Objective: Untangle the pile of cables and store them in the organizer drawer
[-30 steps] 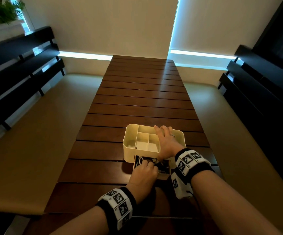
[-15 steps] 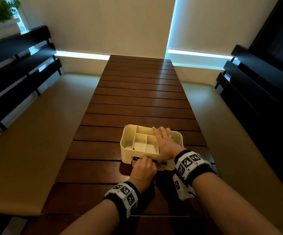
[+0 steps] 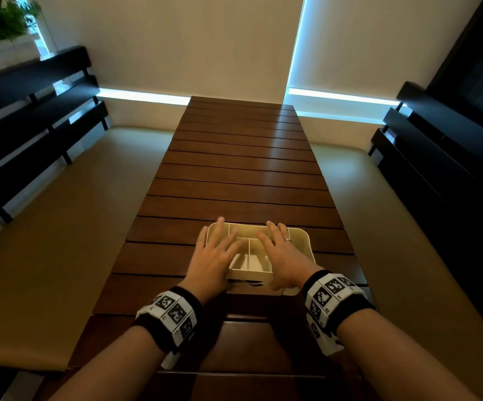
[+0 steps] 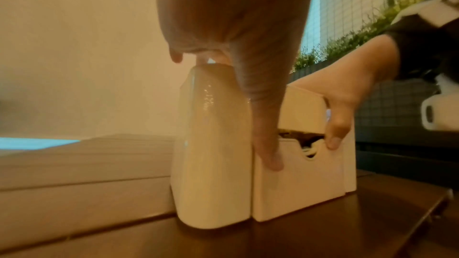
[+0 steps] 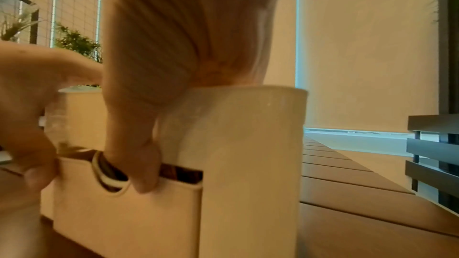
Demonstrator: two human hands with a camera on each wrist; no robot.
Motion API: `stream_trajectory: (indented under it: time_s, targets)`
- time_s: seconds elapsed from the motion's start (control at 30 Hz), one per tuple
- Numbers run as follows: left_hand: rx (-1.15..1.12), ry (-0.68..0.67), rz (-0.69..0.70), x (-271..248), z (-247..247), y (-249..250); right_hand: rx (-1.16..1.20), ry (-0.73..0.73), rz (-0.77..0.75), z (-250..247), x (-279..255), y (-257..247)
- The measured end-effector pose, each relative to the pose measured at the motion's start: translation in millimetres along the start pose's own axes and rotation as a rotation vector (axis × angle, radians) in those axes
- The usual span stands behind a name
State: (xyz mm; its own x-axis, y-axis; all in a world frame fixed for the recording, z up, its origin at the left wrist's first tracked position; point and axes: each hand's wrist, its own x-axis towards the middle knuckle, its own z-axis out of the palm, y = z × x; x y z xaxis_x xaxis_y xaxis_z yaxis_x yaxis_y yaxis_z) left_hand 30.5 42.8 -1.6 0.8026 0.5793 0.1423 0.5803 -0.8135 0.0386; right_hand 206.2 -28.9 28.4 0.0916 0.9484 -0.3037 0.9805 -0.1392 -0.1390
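1. Where both forearms reach in from the near edge, each wrist carries a black band (image 3: pixel 167 319) with white coded tags.
2. Just beyond, the left hand (image 3: pixel 209 257) lies flat with fingers spread over the left part of the cream organizer (image 3: pixel 303 241); its thumb (image 4: pixel 267 140) reaches down onto the front of the drawer (image 4: pixel 298 183).
3. Beside it, the right hand (image 3: pixel 285 256), a ring on one finger, lies spread over the organizer's right part, its thumb (image 5: pixel 141 166) hooked at the drawer's top edge by the notch.
4. Neither hand curls round anything; both press with straight fingers.
5. Inside the drawer, which sits nearly pushed home under the compartmented top tray, coiled cables (image 5: pixel 106 170) show through the notch, one pale and others dark.
6. Under it all, the organizer stands on the near end of the brown slatted desk (image 3: pixel 240 175).
7. Farther off, dark slatted benches (image 3: pixel 26 123) flank the desk on both sides, with pale blinds at the far wall and a plant (image 3: pixel 0 18) at the far left.
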Motion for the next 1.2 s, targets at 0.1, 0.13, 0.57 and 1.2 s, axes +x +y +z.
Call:
stream_trajectory:
  time_s: [0.1,0.13,0.57,1.2]
  targets:
    - [-0.094,-0.115,-0.034,1,2,2,0.019,0.055,-0.021,3,1,3]
    - [-0.120,-0.113,-0.055,0,3,2,0.026,0.069,-0.026,4,2,3]
    - [0.078,-0.215,-0.126,33,-17,-6,-0.114,0.329,0.252,25,7,10]
    - [-0.273,0.072,-0.163,86,25,-54,-0.082,0.298,0.321,-3,75,24]
